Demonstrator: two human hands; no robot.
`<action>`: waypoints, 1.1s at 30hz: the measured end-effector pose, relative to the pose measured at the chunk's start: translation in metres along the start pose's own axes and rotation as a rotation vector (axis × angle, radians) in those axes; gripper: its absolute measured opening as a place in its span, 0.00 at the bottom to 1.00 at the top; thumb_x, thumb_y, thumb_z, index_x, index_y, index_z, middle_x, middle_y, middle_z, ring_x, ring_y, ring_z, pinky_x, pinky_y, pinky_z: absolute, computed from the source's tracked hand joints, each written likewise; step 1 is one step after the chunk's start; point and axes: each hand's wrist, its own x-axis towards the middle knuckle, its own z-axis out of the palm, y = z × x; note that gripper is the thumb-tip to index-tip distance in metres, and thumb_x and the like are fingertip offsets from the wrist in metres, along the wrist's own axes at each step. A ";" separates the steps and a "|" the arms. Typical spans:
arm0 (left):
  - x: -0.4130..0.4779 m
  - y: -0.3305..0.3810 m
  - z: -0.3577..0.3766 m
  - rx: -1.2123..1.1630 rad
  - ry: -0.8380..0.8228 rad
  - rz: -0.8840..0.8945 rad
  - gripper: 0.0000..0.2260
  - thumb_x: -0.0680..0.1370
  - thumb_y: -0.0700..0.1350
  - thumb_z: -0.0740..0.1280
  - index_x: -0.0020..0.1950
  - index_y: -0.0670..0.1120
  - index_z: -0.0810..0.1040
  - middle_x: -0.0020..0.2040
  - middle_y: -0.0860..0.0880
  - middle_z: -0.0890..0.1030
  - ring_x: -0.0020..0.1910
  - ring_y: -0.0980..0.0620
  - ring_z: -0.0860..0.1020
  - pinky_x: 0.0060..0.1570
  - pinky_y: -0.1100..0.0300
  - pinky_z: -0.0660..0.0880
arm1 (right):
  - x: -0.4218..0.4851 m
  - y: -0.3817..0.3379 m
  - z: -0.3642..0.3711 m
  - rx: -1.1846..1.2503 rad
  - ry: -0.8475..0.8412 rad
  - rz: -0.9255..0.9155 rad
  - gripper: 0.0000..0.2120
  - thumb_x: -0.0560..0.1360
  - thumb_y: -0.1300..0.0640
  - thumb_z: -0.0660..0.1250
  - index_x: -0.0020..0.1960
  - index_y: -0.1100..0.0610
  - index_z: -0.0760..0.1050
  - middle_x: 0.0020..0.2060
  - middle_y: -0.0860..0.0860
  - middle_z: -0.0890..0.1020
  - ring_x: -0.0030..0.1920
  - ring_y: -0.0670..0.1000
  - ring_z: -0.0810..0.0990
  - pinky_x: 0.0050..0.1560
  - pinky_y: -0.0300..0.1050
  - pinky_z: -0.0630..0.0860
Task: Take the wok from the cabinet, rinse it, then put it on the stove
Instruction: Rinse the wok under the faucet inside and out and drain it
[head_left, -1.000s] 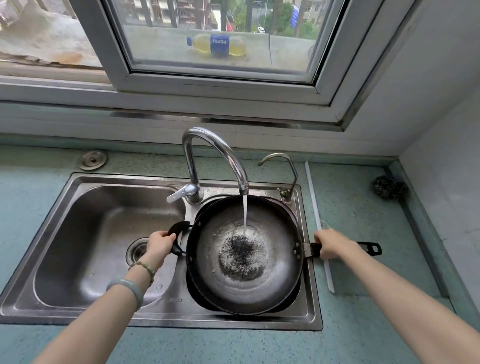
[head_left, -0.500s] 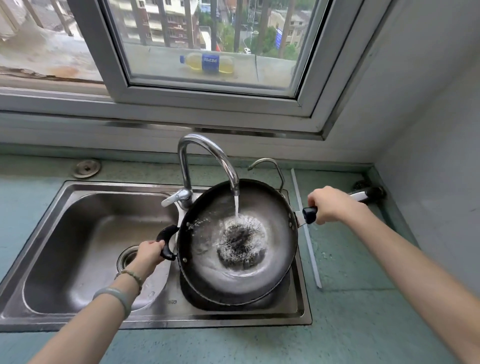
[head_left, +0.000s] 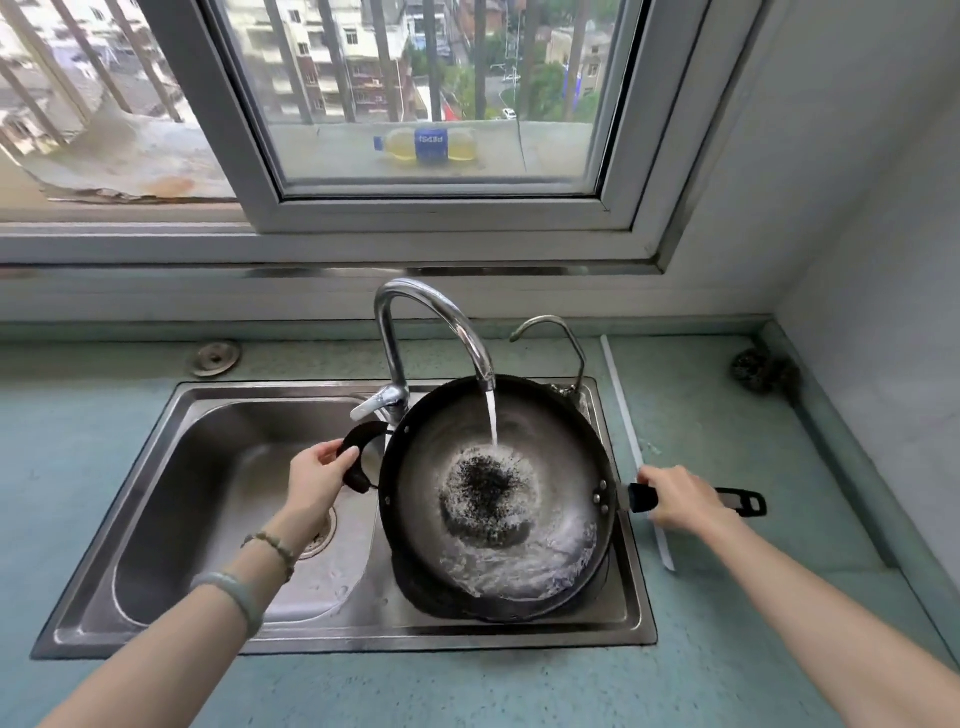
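A dark round wok (head_left: 550, 447) hangs over the right basin of the steel double sink (head_left: 156, 639). Water runs from the tall chrome faucet (head_left: 431, 312) into the wok and swirls toward its near right side, around a black patch in the middle. My left hand (head_left: 317, 483) grips the black loop handle on the wok's left. My right hand (head_left: 675, 501) holds the long black handle that points right over the counter.
A smaller curved tap (head_left: 550, 332) stands behind the wok. A dark scrubber (head_left: 761, 369) lies in the back right corner of the green counter (head_left: 727, 649). A round metal cap (head_left: 215, 357) sits behind the left basin. A window and right wall close in.
The wok was tipped up on its right side half a second ago; now its long handle has come down and the wok sits more level, with the water sloshing to the near right.
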 end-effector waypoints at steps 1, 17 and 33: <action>0.001 0.002 -0.001 0.000 -0.009 0.008 0.08 0.74 0.36 0.68 0.53 0.37 0.80 0.39 0.44 0.81 0.38 0.46 0.77 0.47 0.51 0.76 | 0.000 -0.001 0.001 0.012 -0.027 -0.002 0.17 0.68 0.61 0.66 0.56 0.50 0.73 0.51 0.54 0.81 0.52 0.56 0.79 0.41 0.43 0.72; -0.004 -0.038 0.000 -0.122 -0.017 -0.405 0.08 0.76 0.36 0.66 0.37 0.37 0.73 0.33 0.43 0.75 0.25 0.51 0.76 0.21 0.65 0.73 | -0.008 -0.010 -0.099 -0.133 -0.054 -0.056 0.12 0.65 0.57 0.66 0.47 0.47 0.79 0.40 0.51 0.80 0.46 0.54 0.79 0.39 0.39 0.67; -0.005 0.013 0.005 0.045 0.012 0.052 0.13 0.73 0.38 0.71 0.57 0.38 0.79 0.46 0.41 0.81 0.43 0.48 0.79 0.40 0.63 0.79 | 0.005 0.016 -0.011 0.078 0.096 -0.003 0.16 0.67 0.63 0.65 0.50 0.46 0.79 0.42 0.49 0.81 0.50 0.54 0.80 0.41 0.42 0.73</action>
